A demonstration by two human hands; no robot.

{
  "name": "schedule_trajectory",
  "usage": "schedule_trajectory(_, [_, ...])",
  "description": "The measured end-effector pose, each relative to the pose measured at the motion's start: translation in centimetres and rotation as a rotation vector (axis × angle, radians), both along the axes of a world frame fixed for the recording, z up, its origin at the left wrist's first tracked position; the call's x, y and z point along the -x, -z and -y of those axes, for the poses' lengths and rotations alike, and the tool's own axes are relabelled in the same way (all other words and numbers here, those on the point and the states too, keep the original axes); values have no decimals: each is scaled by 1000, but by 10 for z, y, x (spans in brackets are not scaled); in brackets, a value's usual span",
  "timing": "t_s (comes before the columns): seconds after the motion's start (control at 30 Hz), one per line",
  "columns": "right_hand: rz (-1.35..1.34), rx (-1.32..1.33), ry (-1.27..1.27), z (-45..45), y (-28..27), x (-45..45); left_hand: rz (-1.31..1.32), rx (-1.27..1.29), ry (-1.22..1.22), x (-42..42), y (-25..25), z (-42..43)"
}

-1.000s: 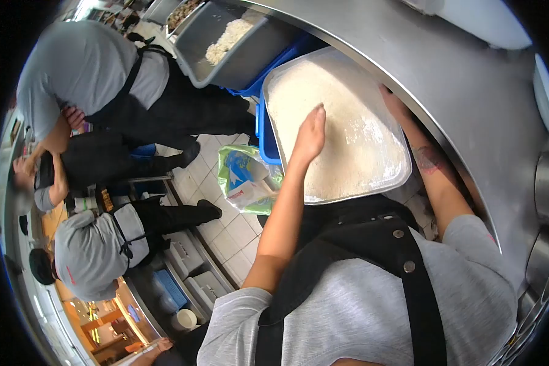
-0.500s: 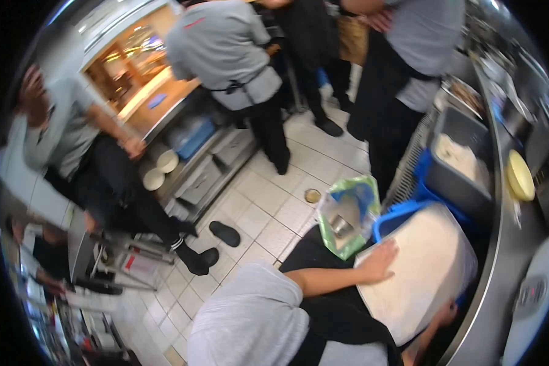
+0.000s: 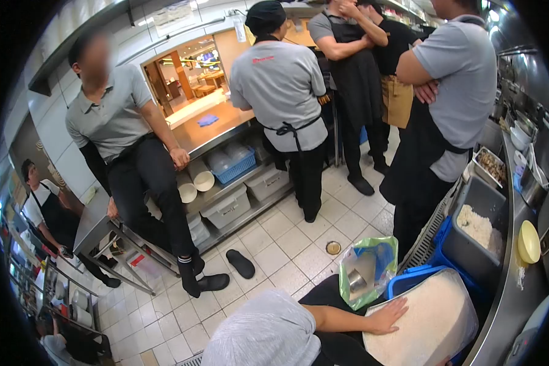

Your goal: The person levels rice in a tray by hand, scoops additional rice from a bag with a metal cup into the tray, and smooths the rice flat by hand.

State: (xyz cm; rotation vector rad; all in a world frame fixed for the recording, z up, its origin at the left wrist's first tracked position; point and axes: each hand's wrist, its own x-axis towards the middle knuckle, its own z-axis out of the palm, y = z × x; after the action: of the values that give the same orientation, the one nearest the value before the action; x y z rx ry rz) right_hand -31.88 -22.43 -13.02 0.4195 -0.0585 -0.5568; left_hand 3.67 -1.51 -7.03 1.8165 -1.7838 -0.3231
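My left hand (image 3: 387,315) lies flat with fingers stretched on a large cream-coloured slab-like mass (image 3: 430,311), which looks wrapped in clear plastic. This mass sits against a blue bin (image 3: 402,280). Only a sliver of my right hand (image 3: 443,361) shows at the bottom edge, by the near side of the mass; its fingers are mostly hidden. Beside my left forearm stands a bin lined with a green bag (image 3: 346,293), with a metal cup (image 3: 355,281) inside it.
A grey tub (image 3: 479,201) holds a whitish crumbly mass. A steel counter (image 3: 497,277) with a yellow bowl (image 3: 529,241) runs along the right. Several people stand ahead; one person (image 3: 119,134) sits at left. A black shoe (image 3: 240,263) lies on the tiled floor.
The view has tipped upward, so the surroundings sit differently and more of the people shows. My left hand stays on the cream mass; my right hand has mostly left the frame.
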Motion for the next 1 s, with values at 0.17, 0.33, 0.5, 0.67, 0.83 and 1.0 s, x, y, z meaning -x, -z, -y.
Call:
schedule_trajectory(0.17, [-1303,503,127,-29,-30,-13,15,-55,1,2,-5,-1])
schedule_trajectory(0.33, [-2643,972,222,-42,-43,-12,20,-42,-2,2,-3,-1])
schedule_trajectory(0.5, [-2894,992,172,-39,-43,-13,31,-33,-4,2,-2,0])
schedule_trajectory(0.67, [-2846,1010,186,-33,-36,-8,29,-74,-9,3,-3,1])
schedule_trajectory(0.83, [-2716,1052,175,-27,-26,0,-36,-48,-51,4,-17,0])
schedule_trajectory(1.0, [-2673,987,160,-20,-12,4,-254,30,-163,9,-9,47])
